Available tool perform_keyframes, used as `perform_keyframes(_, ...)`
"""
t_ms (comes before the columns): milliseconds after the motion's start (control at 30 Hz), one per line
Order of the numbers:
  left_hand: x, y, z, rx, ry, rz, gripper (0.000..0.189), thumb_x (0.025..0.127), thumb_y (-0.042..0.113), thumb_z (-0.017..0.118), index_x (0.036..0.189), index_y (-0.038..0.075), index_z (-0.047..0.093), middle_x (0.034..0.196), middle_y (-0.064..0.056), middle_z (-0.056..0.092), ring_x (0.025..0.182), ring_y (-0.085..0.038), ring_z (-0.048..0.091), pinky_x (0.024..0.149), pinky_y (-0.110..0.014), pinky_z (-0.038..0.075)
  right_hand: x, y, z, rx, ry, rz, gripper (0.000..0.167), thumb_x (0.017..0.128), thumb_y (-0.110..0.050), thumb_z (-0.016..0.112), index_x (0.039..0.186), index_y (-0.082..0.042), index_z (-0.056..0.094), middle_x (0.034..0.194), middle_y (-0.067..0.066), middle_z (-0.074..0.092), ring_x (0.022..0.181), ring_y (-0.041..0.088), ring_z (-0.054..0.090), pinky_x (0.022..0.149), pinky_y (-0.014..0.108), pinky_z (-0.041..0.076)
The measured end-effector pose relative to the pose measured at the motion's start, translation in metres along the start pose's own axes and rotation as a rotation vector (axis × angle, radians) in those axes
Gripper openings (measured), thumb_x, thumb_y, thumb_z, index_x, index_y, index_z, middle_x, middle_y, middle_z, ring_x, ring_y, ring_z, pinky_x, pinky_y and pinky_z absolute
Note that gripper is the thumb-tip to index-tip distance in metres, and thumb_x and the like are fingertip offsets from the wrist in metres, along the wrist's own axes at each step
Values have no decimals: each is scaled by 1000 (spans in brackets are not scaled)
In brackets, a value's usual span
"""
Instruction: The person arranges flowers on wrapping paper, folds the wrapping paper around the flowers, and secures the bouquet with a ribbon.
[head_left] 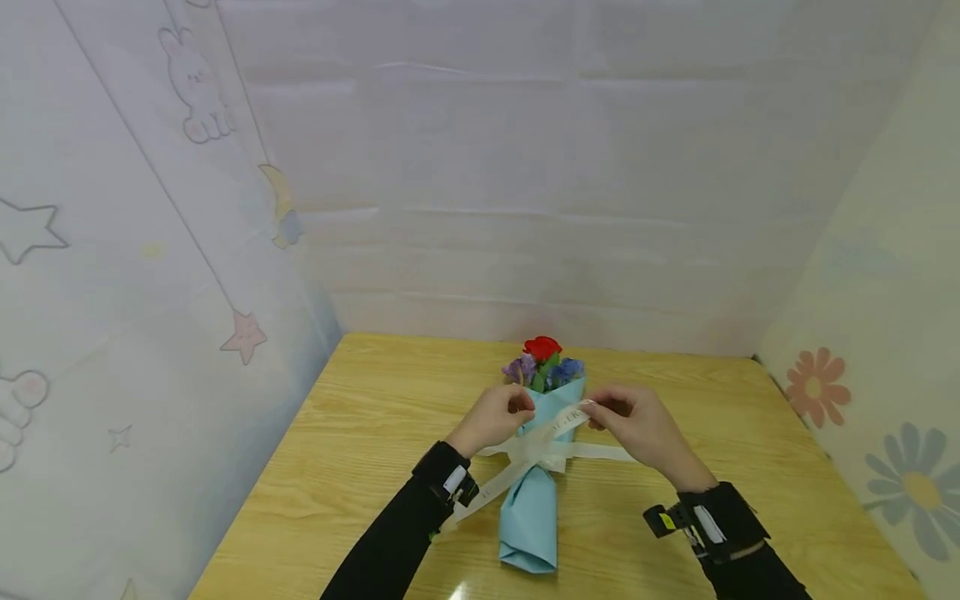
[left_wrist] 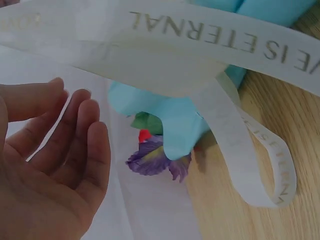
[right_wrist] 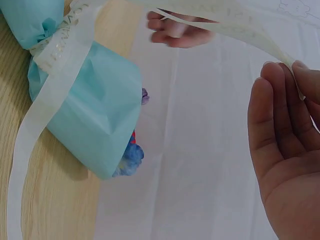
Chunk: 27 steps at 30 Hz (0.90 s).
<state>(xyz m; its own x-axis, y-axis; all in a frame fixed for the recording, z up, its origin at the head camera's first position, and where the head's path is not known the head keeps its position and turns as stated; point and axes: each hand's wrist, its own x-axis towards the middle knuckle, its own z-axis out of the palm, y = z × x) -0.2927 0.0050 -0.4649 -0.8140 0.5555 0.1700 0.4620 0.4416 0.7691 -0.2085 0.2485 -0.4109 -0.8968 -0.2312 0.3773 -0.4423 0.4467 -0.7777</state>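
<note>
A bouquet in light blue wrapping paper (head_left: 528,521) lies on the table, with a red rose (head_left: 542,347), purple flowers (left_wrist: 150,157) and blue flowers (right_wrist: 129,159) at its far end. Pale ribbon (head_left: 536,446) printed with lettering crosses round its narrowed middle, and several lengths of it spread to the sides. My right hand (head_left: 633,421) pinches one ribbon length between thumb and fingertips, raised above the paper. On the other side, my left hand (head_left: 495,417) hovers by the wrapping with loosely bent fingers; in the left wrist view nothing shows between them.
The wooden table (head_left: 390,400) meets a pale sheet (head_left: 525,208) at its back edge. Printed sheets hang at both sides, with a rabbit and stars on the left and flowers on the right. Black bands with small cameras (head_left: 450,483) sit on both wrists.
</note>
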Motion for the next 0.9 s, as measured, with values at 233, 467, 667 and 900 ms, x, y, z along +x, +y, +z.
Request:
perform_keyframes(233,10,-22,15,255,-116,-63,3,94,9,73,92,11,71,84,5,62,75,-11,56,66,-26,49,-13,-2,-8,14,-7,-41,9,98,-2,67,100,-3,75,88,7,71,74,21,70,67,32,60)
perform_keyframes(467,9,-35,24,337,-183,-66,20,90,15,79,77,16,64,72,6,57,64,-9,51,60,-25,43,-24,-3,-10,19,6,-11,8,98,-4,68,100,-5,75,88,6,71,74,15,69,65,27,58)
perform_keyframes(667,3,-52,12,31,-97,-50,17,95,20,74,83,13,66,77,3,60,70,-12,55,63,-25,46,-25,3,-10,16,22,24,9,99,-7,67,102,-4,75,89,10,70,75,17,69,66,28,58)
perform_keyframes(900,-11,-37,-38,-320,95,-80,16,100,21,68,103,5,68,93,-4,68,86,-18,63,78,-33,51,-20,9,-18,-30,62,81,11,99,-7,67,104,0,74,88,11,70,74,18,68,66,27,58)
